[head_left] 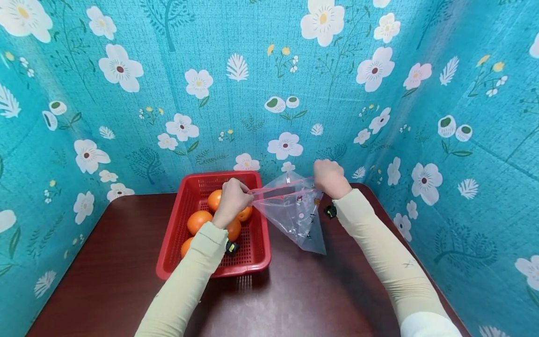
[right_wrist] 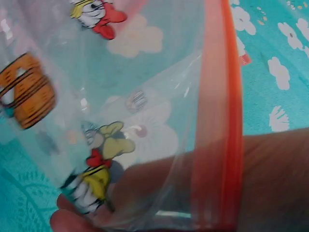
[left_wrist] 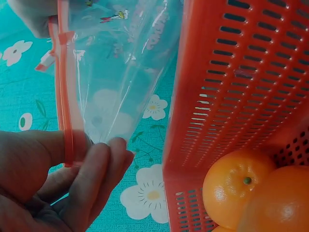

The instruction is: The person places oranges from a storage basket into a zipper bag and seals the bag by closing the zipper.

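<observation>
My left hand (head_left: 230, 200) and right hand (head_left: 330, 178) each pinch the zip bag (head_left: 294, 215) by its red strip; cartoon prints, no readable writing. Oranges (head_left: 199, 221) fill the basket (head_left: 252, 255).

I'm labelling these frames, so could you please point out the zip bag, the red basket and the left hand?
zip bag (head_left: 294, 217): head view, on its clear side.
red basket (head_left: 252, 255): head view, on its bare floor.
left hand (head_left: 230, 201): head view, on its back.

Oranges (head_left: 199, 221) in basket (head_left: 252, 262) on table (head_left: 126, 262), bag (head_left: 294, 215) apparently just right
</observation>
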`<act>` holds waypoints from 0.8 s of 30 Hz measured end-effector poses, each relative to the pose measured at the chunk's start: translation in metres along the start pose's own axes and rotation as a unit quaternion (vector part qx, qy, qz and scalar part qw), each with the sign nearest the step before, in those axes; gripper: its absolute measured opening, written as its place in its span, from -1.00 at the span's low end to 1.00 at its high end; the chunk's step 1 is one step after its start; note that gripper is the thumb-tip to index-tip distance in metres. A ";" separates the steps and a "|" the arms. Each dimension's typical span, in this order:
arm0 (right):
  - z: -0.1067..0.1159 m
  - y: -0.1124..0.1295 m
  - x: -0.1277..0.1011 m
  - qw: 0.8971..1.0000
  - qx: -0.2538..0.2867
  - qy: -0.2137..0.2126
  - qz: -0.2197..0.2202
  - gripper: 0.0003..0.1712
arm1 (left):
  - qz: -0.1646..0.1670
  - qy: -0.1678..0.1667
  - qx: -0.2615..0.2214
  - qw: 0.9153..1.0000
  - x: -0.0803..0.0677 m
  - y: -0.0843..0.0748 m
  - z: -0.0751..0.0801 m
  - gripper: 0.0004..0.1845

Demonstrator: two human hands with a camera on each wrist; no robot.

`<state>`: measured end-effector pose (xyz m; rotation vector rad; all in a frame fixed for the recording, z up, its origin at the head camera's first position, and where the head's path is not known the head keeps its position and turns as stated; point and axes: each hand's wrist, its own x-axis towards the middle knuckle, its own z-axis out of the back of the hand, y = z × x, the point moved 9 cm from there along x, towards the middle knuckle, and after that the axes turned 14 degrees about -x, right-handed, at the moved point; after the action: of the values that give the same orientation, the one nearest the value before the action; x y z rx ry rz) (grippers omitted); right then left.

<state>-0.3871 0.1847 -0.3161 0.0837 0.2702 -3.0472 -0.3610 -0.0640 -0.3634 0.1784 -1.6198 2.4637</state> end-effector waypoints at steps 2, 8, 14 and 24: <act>0.002 0.002 -0.002 1.000 0.005 -0.002 0.010 -0.91 | -0.001 0.007 0.004 1.000 -0.001 0.001 -0.002 -0.58; -0.004 0.008 -0.006 0.994 0.056 0.066 0.067 -0.57 | -0.020 0.034 -0.002 0.999 -0.001 0.004 -0.012 -0.67; -0.007 0.016 -0.008 0.979 0.129 0.113 0.112 -0.48 | -0.005 0.071 -0.032 0.997 0.000 0.010 -0.021 -0.72; -0.006 0.020 -0.004 0.983 0.128 0.096 0.095 -0.44 | 0.001 0.082 -0.056 0.995 0.003 0.008 -0.023 -0.83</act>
<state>-0.3810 0.1667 -0.3255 0.3955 -0.1156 -2.8670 -0.3654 -0.0453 -0.3792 -0.0417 -1.6802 2.3137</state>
